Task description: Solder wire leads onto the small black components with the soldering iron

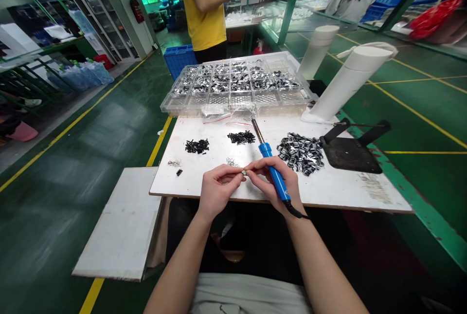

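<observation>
"That pale cloth (251, 294) is nearest, low between the forearms. What is the left hand (217, 190) doing?"

"Its thumb and fingers are pinched on a small shiny part (243, 173), over the near edge of the bench (178, 186)."

"And the right hand (288, 176)?"

"Its fingertips come in at that part from the other side, and the hand also holds a soldering iron (280, 185) by the blue handle, metal tip pointing away from the body."

"What lies around them?"

"Two small piles of black pieces, the left pile (197, 146) and the middle pile (241, 137). Right of the iron there's a bigger glossy heap (301, 153), with a dark stand (350, 153) just beside it."

"Farther back?"

"A clear compartment tray (182, 109) with glossy pieces in many compartments. A person in a yellow shirt (206, 7) stands beyond it."
</observation>
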A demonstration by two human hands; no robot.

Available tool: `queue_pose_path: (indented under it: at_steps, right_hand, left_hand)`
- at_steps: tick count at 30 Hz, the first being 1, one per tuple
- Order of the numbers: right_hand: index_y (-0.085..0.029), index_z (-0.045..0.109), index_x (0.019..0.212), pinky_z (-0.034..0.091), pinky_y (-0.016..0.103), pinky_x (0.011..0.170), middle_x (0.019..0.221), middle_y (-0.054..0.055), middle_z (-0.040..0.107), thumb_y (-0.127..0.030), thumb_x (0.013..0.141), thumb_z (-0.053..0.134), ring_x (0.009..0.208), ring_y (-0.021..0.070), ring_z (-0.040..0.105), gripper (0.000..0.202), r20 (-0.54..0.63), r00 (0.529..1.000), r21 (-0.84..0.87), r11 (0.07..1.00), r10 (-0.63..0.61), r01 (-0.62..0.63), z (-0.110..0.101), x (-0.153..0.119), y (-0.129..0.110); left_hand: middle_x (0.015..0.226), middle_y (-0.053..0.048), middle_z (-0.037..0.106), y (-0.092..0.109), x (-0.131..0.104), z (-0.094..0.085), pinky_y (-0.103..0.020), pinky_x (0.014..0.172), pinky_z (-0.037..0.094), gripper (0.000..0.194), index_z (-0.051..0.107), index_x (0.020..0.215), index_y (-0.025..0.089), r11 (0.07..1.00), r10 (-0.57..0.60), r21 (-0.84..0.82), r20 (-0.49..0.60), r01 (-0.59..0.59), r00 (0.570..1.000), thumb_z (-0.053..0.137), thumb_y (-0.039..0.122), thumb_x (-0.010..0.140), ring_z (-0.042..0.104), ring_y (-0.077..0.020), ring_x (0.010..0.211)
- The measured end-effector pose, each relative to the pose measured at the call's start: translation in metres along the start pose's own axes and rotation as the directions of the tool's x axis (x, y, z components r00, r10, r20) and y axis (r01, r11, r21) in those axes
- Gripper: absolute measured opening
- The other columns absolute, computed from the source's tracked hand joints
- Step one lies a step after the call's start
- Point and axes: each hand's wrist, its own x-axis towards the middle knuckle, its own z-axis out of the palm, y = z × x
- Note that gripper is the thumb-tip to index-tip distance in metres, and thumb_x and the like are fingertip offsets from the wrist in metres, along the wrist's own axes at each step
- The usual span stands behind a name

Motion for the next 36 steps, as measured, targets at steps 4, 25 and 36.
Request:
queue_pose_path:
  at_steps: [4,25,36]
  right_hand:
    - [-0.025,0.066,0.091,0.06,0.027,0.076,0.091,0.0,0.074,-0.023,0.083,0.079,0.083,0.0161,0.072,0.016,0.01,1.0,-0.012,1.0,0.001,-0.001,-0.0003,-0.0004,-0.0002]
    - [-0.025,0.064,0.091,0.063,0.031,0.079,0.09,0.001,0.074,-0.02,0.082,0.081,0.086,0.0181,0.074,0.02,-0.057,0.998,0.095,0.995,0.019,-0.013,0.0029,-0.0008,-0.0008]
    - [-0.025,0.063,0.086,0.062,0.031,0.073,0.086,0.002,0.073,-0.027,0.081,0.081,0.082,0.0187,0.073,0.019,-0.026,1.0,-0.008,1.0,0.005,-0.006,0.0022,0.0001,-0.007]
  left_hand:
    - [0.088,-0.008,0.078,-0.0023,-0.0004,0.0004,-0.026,0.074,0.063,0.012,0.08,0.088,0.013,1.0,-0.013,0.005,-0.018,0.013,1.0,0.079,0.018,0.077,0.078,-0.0199,0.078]
    - [0.09,-0.01,0.08,-0.005,0.0031,-0.0023,-0.033,0.08,0.065,0.022,0.082,0.091,0.013,0.994,-0.096,-0.049,0.063,0.099,0.993,0.085,0.028,0.075,0.079,-0.0244,0.081]
    - [0.079,-0.01,0.08,-0.002,0.0023,-0.0022,-0.035,0.073,0.065,0.023,0.081,0.083,0.013,0.991,-0.132,-0.032,0.016,0.132,0.991,0.086,0.031,0.071,0.078,-0.0252,0.073]
